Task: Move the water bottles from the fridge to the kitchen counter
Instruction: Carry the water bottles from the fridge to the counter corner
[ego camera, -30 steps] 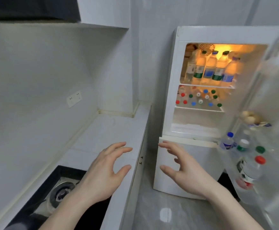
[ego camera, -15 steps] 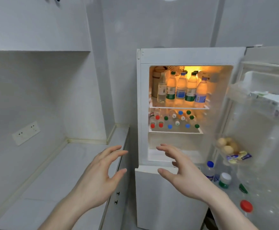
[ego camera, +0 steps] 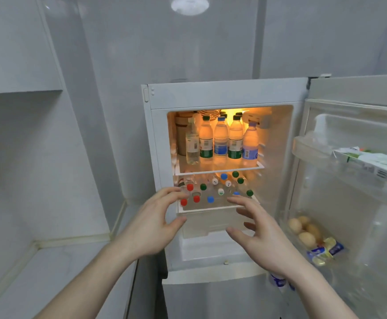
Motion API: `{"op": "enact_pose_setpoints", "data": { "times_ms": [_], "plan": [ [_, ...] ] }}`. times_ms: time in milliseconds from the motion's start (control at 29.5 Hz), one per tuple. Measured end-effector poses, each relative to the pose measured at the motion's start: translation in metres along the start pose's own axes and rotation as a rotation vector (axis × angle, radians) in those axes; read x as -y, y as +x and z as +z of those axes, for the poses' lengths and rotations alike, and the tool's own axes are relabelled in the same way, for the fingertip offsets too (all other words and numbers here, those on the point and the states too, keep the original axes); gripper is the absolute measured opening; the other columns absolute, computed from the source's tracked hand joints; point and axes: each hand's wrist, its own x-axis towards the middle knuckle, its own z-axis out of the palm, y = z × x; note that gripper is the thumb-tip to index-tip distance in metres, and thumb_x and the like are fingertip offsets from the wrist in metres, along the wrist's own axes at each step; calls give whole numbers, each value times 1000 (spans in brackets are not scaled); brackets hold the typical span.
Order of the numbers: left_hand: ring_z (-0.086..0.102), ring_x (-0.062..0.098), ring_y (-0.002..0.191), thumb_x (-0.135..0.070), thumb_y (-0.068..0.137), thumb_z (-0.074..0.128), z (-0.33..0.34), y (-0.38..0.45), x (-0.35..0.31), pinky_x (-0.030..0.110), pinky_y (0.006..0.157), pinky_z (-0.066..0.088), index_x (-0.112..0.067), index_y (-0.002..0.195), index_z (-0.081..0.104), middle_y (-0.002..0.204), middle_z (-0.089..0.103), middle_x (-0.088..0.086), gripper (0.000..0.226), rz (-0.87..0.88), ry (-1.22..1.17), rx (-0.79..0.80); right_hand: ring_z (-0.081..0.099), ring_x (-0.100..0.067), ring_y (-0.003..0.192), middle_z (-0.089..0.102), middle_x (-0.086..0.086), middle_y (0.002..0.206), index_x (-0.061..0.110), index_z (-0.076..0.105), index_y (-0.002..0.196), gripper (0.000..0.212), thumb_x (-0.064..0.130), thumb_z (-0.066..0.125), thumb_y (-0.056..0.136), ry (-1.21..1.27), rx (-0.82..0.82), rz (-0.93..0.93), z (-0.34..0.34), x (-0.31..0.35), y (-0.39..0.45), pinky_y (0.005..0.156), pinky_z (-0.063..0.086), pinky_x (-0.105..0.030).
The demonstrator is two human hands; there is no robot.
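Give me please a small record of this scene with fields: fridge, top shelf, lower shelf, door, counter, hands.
fridge: door open, light on inside
top shelf: upright bottles in a row, more behind
lower shelf: bottles seen from above, caps red, blue, green, white
door: eggs in a lower bin, cartons in the upper bin
counter: left of the fridge, no bottles on the visible part
left hand: open, holds nothing, before the lower shelf
right hand: open, holds nothing, before the lower shelf
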Motion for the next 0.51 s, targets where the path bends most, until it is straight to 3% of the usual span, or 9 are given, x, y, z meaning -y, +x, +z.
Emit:
{"op": "enact_pose_setpoints", "data": {
  "times_ms": [102,237,407,508],
  "plan": [
    [43,-6,131,-39,97,66,2,49,14,12,106,32,-38,143,54,148,40,-27,47,68,0,21,48,12,128,45,36,144,54,50,135,58,23,74,93,-17,-77,-9,6,-1,34,104,46,-23],
    [50,0,125,-35,96,67,6,107,29,7,95,34,-33,142,53,147,41,-20,48,93,-32,75,52,3,129,51,28,140,50,54,133,56,18,74,92,4,-134,11,12,-2,81,103,50,-29],
    [42,15,142,-28,95,69,12,183,43,33,117,40,-26,147,49,157,37,-7,56,62,-87,93,54,-2,126,54,21,138,45,54,135,53,21,75,93,0,-219,9,13,-7,146,102,52,-32],
    [45,20,140,-27,94,70,19,236,52,39,116,42,-24,149,46,157,37,-1,60,-34,-181,68,58,-5,122,51,17,143,41,52,139,56,18,74,93,-5,-269,10,9,-8,188,97,55,-33]
  ]
}}
